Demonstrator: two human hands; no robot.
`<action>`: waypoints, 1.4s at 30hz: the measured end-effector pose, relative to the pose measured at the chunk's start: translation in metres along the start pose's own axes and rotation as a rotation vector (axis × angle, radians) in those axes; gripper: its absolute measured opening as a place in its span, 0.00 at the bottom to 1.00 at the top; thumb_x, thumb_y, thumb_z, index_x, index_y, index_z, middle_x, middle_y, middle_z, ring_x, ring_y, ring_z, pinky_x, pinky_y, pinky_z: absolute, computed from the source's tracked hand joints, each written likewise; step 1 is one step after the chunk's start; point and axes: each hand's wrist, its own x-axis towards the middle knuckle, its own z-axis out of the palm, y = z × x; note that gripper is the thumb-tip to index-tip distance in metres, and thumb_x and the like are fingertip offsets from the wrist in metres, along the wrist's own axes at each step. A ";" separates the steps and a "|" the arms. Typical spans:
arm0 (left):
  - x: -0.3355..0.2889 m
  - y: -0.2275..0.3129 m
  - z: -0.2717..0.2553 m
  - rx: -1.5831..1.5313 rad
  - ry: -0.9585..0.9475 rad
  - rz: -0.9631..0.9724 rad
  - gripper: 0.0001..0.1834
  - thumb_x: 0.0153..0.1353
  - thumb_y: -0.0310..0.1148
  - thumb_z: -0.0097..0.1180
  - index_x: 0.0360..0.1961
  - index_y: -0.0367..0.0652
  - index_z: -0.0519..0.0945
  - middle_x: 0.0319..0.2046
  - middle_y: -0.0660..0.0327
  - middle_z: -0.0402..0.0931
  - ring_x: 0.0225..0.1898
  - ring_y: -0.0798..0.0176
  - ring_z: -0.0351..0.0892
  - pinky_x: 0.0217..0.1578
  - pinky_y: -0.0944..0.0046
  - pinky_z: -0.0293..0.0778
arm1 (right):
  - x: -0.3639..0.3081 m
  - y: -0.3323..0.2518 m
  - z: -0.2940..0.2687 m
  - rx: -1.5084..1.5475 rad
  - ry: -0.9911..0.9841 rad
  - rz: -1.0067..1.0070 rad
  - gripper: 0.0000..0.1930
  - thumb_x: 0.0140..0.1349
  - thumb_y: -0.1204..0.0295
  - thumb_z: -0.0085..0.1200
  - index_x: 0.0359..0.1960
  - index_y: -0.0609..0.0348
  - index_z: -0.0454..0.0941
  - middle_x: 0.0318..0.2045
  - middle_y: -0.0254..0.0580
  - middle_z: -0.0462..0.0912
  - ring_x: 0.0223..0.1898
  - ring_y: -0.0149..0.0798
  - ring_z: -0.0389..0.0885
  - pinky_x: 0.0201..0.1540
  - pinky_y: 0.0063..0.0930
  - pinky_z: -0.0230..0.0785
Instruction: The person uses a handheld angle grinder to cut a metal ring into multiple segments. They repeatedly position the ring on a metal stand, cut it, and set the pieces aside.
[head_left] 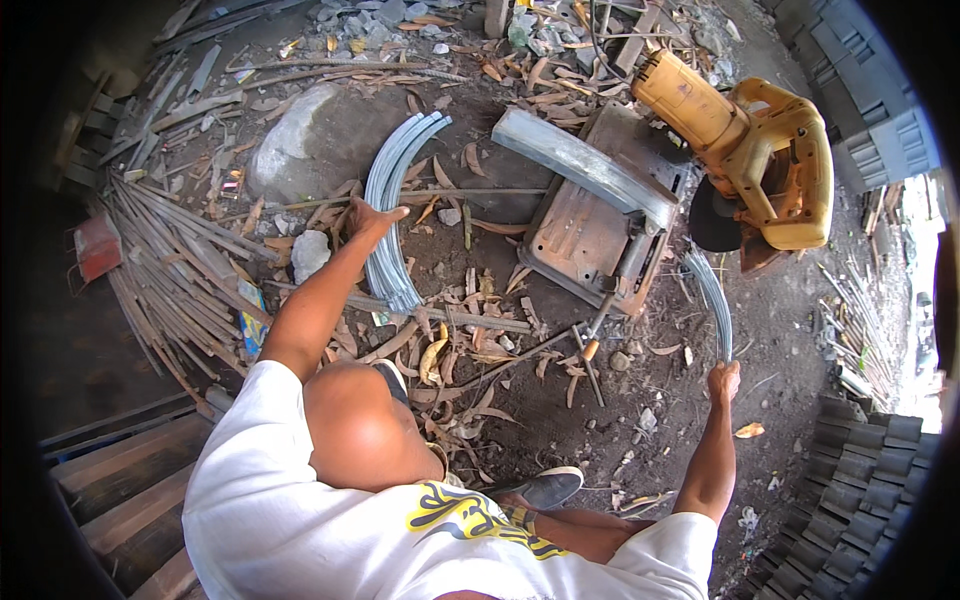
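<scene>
At left centre, a curved-looking bundle of grey metal rods [400, 265] stands out against the leaf-strewn soil. My left hand [370, 217] grips it partway along, the thumb across the top and the fingers partly hidden. On the right, my right hand [724, 379] is closed around the near end of a smaller bundle of thin metal rods [712, 295]. The far end of that bundle is close to the yellow cut-off saw [770, 165] and its dark disc [714, 218]. A long grey metal channel [575, 160] lies across the saw's rusty base plate [560, 240].
Many thin rods [165, 260] fan out at the left beside a red block [97, 247]. A pale stone [311, 255] sits near my left forearm. Stacked grey tiles [850, 490] stand at lower right, wooden slats [130, 480] at lower left. Rubble and leaves litter the far ground.
</scene>
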 end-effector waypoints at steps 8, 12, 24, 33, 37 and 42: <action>0.040 -0.018 0.004 0.028 -0.037 -0.066 0.45 0.43 0.49 0.78 0.57 0.32 0.72 0.50 0.45 0.79 0.47 0.49 0.82 0.45 0.53 0.81 | -0.046 0.031 -0.083 -0.057 -0.008 -0.027 0.23 0.63 0.54 0.56 0.49 0.62 0.72 0.42 0.66 0.82 0.42 0.64 0.82 0.46 0.55 0.73; 0.087 -0.046 0.003 -0.315 -0.341 0.017 0.31 0.43 0.40 0.77 0.46 0.34 0.81 0.37 0.58 0.79 0.36 0.58 0.78 0.39 0.55 0.77 | -0.094 0.048 -0.105 0.468 -0.210 0.132 0.15 0.61 0.59 0.62 0.33 0.58 0.77 0.20 0.31 0.71 0.21 0.30 0.70 0.21 0.33 0.63; 0.097 -0.034 -0.019 -0.548 -0.514 0.078 0.08 0.62 0.36 0.63 0.33 0.43 0.80 0.21 0.64 0.75 0.21 0.67 0.75 0.23 0.66 0.72 | -0.153 -0.014 -0.148 1.098 -0.196 0.395 0.13 0.66 0.65 0.53 0.25 0.57 0.72 0.16 0.33 0.70 0.14 0.32 0.70 0.17 0.30 0.68; -0.010 0.020 -0.117 -0.277 -0.068 0.591 0.11 0.62 0.31 0.62 0.40 0.35 0.77 0.23 0.65 0.73 0.20 0.70 0.71 0.21 0.67 0.67 | -0.173 -0.004 -0.177 1.805 -0.379 0.333 0.12 0.71 0.71 0.48 0.54 0.53 0.73 0.25 0.39 0.82 0.22 0.29 0.82 0.25 0.31 0.82; -0.072 0.047 -0.140 -0.390 -0.013 0.767 0.12 0.63 0.29 0.62 0.44 0.34 0.78 0.25 0.65 0.74 0.21 0.71 0.70 0.22 0.68 0.66 | -0.157 -0.012 -0.157 1.841 -0.421 0.522 0.20 0.71 0.56 0.47 0.50 0.62 0.74 0.36 0.46 0.81 0.35 0.42 0.85 0.42 0.43 0.82; -0.130 0.088 -0.146 -0.498 0.008 0.815 0.11 0.64 0.30 0.63 0.42 0.35 0.78 0.27 0.63 0.75 0.23 0.70 0.72 0.24 0.67 0.69 | -0.144 -0.010 -0.157 1.869 -0.453 0.121 0.22 0.71 0.58 0.39 0.57 0.59 0.69 0.52 0.58 0.81 0.55 0.48 0.81 0.60 0.48 0.72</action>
